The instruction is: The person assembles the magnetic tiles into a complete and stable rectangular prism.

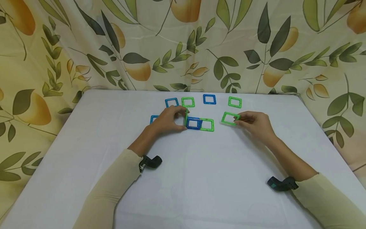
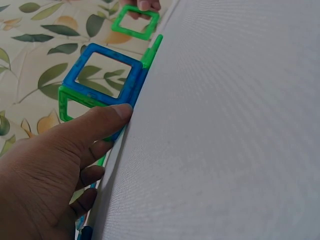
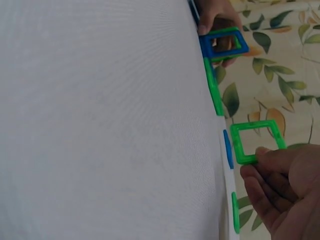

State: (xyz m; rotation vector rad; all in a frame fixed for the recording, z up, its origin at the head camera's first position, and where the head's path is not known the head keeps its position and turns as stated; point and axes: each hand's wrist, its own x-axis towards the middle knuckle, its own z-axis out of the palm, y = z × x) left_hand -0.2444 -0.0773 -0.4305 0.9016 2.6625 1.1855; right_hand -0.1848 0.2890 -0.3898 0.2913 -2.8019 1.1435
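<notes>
Gripping an upright green tile (image 1: 186,117) in the left hand (image 1: 168,119), pinching a second green tile (image 3: 254,123) in the right hand (image 1: 254,123).
Curving left thumb and fingers well apart round opposite edges of the upright tile, next to a standing blue tile (image 2: 116,54) and, on the white table (image 1: 186,175), a flat green tile (image 1: 213,125). Pressing right thumb to fingers on one side of the second tile, tilted and off the table.

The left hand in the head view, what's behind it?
Behind the left hand, a corner of a blue plastic-looking frame shows; the hand covers the rest. Farther back lies another blue square frame. Anything fully covered can't be seen.
</notes>
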